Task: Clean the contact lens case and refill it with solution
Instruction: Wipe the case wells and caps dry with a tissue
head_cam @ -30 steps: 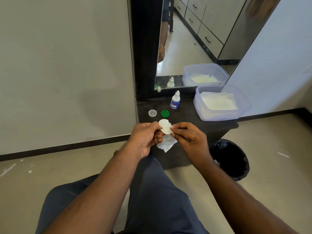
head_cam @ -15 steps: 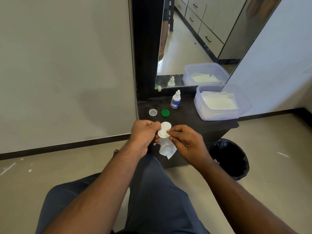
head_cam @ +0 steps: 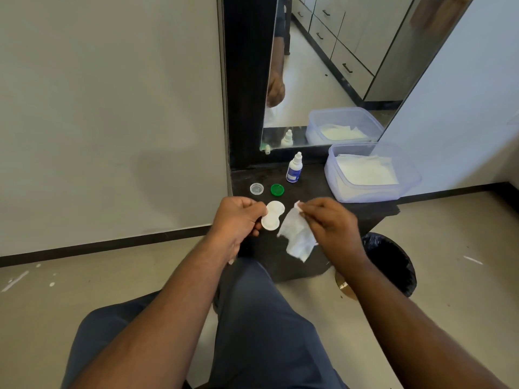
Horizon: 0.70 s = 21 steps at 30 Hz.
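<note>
While the low black ledge under the wall mirror carries a clear round cap, green round cap and small white dropper bottle, I sit before it. My left hand pinches the white two-well lens case; my right hand pinches a crumpled white tissue. Half a second ago tissue touched case; now they're apart.

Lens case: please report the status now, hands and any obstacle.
Left hand holds case; right hand pinches tissue, apart from case. Both caps off, on table. Bottle upright behind. Nothing in the way.
</note>
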Tool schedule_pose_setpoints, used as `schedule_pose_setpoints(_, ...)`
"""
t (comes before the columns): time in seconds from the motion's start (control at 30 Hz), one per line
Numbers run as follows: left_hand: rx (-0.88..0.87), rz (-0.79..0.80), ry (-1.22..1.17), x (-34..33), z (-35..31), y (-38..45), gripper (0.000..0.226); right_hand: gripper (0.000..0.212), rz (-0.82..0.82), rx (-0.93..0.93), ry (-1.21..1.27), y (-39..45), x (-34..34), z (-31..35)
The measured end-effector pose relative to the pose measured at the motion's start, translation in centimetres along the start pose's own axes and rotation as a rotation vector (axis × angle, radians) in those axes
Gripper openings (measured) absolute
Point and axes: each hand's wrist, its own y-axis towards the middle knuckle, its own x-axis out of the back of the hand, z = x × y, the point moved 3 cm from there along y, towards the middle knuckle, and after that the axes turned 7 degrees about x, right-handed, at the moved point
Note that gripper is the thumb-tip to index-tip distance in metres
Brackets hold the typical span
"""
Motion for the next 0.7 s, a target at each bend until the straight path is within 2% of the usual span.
schedule_pose_setpoints(0.07,-0.015,0.060,0.066,-0.2,-0.1,0.0,0.010,0.024,-0.060,-0.003,0.017,1.2,0.8,0.5)
schedule_pose_setpoints(0.1,-0.024,0.096,0.084,-0.3,0.0,0.0,0.010,0.024,-0.028,0.053,0.012,1.8,0.8,0.9)
schedule_pose_setpoints(0.2,-0.044,0.185,0.100,-0.6,-0.1,0.1,0.011,0.026,0.208,0.254,-0.044,2.6,-0.1,1.8)
schedule_pose_setpoints(0.3,-0.048,0.199,0.139,-0.5,-0.1,0.1,0.012,0.026,0.336,0.269,-0.123,2.6,-0.9,1.9)
schedule_pose_setpoints(0.7,-0.008,0.173,0.092,-0.4,0.4,0.1,0.012,0.029,0.397,0.507,-0.256,1.8,-0.6,2.4)
